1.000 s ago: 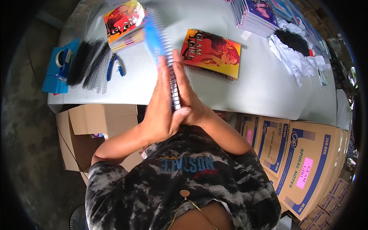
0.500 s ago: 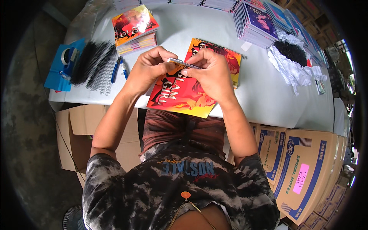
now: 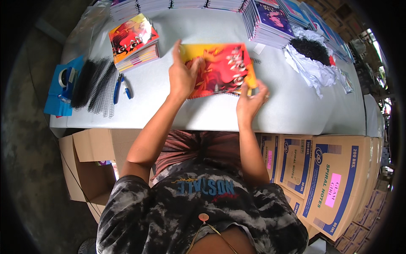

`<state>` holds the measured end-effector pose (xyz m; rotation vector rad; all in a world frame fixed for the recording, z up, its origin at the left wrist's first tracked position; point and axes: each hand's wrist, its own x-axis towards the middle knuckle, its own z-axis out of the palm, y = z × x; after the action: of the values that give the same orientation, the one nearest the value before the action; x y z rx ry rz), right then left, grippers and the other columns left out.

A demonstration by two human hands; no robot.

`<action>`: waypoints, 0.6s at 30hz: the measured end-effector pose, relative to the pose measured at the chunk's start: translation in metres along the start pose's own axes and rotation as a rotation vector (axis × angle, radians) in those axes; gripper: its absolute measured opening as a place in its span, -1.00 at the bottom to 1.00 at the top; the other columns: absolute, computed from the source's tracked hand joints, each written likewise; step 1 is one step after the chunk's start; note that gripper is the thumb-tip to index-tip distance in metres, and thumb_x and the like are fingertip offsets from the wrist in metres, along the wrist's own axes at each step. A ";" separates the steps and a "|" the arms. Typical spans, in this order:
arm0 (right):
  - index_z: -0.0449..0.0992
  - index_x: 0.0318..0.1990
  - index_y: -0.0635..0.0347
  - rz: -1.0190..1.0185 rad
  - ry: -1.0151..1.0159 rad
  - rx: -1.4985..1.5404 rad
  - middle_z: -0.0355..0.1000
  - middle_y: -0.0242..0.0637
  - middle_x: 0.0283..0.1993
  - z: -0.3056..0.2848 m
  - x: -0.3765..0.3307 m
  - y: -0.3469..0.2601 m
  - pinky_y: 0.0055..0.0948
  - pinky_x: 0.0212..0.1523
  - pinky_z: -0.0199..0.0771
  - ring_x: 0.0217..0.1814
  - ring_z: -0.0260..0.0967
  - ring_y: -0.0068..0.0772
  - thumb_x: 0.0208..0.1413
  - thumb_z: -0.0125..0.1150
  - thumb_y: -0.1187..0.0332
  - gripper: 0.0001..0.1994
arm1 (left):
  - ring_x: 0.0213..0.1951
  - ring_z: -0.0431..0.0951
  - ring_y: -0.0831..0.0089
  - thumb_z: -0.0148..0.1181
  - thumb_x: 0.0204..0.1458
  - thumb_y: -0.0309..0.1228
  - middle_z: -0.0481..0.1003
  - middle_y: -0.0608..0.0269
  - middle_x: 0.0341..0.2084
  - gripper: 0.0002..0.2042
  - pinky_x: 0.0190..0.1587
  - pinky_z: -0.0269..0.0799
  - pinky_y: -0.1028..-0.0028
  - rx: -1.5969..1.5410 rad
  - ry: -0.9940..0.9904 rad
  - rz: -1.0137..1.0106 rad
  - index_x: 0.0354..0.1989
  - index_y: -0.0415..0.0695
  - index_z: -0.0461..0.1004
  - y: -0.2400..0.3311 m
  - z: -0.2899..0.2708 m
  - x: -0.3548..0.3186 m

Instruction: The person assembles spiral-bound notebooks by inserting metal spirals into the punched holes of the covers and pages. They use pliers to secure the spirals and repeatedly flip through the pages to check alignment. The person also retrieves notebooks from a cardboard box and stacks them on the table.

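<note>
A red and yellow spiral notebook (image 3: 218, 67) is held over the table, slightly blurred, with its wire-bound edge toward me. My left hand (image 3: 184, 76) is closed on its left edge, thumb on the cover and the other fingers partly hidden. At the near right corner, my right hand (image 3: 251, 103) pinches the notebook between thumb and fingers. Left of my hands stands a stack of matching notebooks (image 3: 136, 60). Beside that stack lie blue-handled pliers (image 3: 117, 89), a blue and white pen-like tool (image 3: 126, 88) and a pile of black wire spirals (image 3: 95, 86).
A tape roll (image 3: 63, 78) sits on a blue sheet (image 3: 57, 101) at the table's left. Purple-covered notebooks (image 3: 270, 25) are stacked far right, near crumpled white cloth (image 3: 313, 72) and a black tangle (image 3: 311, 51). Cardboard boxes (image 3: 338, 186) stand below the table edge.
My hands have come apart from the spiral edge they were pinching and now hold a notebook by its sides. The notebook is turned, with its binding toward me.
</note>
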<state>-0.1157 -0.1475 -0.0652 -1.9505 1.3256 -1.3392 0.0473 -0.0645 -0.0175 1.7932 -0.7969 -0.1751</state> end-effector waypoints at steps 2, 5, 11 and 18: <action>0.26 -0.10 0.25 0.052 -0.163 -0.135 0.26 -0.04 -0.06 -0.003 -0.011 0.008 -0.11 0.11 0.01 0.02 0.16 -0.01 -0.10 0.25 0.28 -0.57 | -0.28 0.52 0.13 0.19 -0.06 -0.37 0.41 -0.15 -0.19 -0.30 -0.23 0.42 0.28 0.195 -0.063 0.046 0.25 -0.15 -0.05 -0.037 0.013 0.015; 0.22 -0.05 0.25 0.065 -0.184 0.005 0.28 -0.05 0.00 -0.002 -0.013 0.020 -0.08 0.12 -0.02 0.05 0.17 -0.02 -0.08 0.23 0.29 -0.54 | -0.30 0.52 0.13 0.18 -0.05 -0.30 0.40 -0.11 -0.18 -0.29 -0.22 0.41 0.28 0.268 -0.052 0.137 0.26 -0.13 -0.05 -0.022 0.017 0.039; 0.02 0.19 0.27 0.018 -0.328 0.085 0.26 -0.02 0.07 -0.011 -0.015 0.030 -0.12 0.17 -0.10 0.12 0.14 -0.04 -0.10 0.29 0.27 -0.27 | 0.08 0.29 0.10 0.22 -0.21 0.11 0.33 -0.03 -0.02 -0.09 0.03 0.21 0.11 0.722 -0.340 0.050 0.27 -0.08 -0.05 -0.031 0.000 0.038; 0.11 0.19 0.42 0.039 -0.392 -0.032 0.38 -0.08 -0.07 -0.017 0.010 0.036 -0.25 0.12 0.03 0.10 0.13 -0.14 -0.25 0.42 0.38 -0.19 | 0.01 0.35 0.08 0.46 -0.46 -0.17 0.36 -0.05 -0.06 -0.01 -0.02 0.32 0.26 0.485 -0.494 0.029 0.24 -0.04 0.02 -0.025 -0.001 0.005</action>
<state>-0.1468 -0.1700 -0.0797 -2.0620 1.1896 -0.8618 0.0621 -0.0626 -0.0378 2.2275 -1.2984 -0.4482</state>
